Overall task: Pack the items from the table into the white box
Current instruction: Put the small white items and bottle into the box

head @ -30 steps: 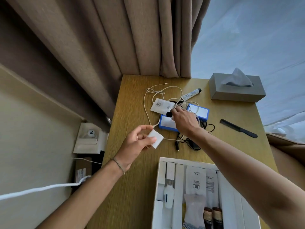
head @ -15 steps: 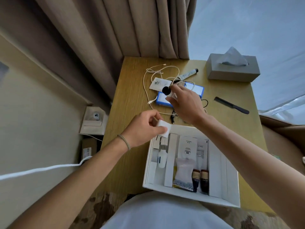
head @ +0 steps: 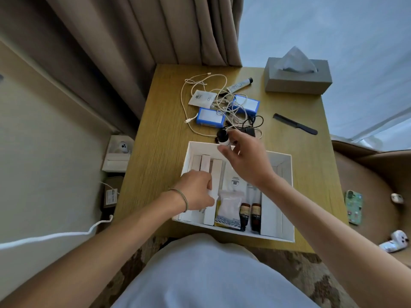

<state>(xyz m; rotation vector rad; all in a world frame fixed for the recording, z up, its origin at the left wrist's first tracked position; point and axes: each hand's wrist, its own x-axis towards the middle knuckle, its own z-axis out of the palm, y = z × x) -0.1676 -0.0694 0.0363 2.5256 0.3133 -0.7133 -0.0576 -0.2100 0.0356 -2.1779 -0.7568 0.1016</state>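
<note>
Soft daylight comes through the sheer curtain (head: 322, 30) at upper right, leaving the room fairly dim and shadows faint. The right hand (head: 244, 161) is motion-blurred. Wide-angle distortion bends the heavy drapes (head: 133, 41) and the frame's edges.

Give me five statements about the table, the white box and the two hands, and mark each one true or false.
1. The right hand holds a small black-capped bottle over the white box. True.
2. The black comb lies inside the box. False: it lies on the table.
3. The left hand is down inside the box. True.
4. The tissue box is blue. False: it is grey.
5. Two brown bottles lie in the box. True.
</note>
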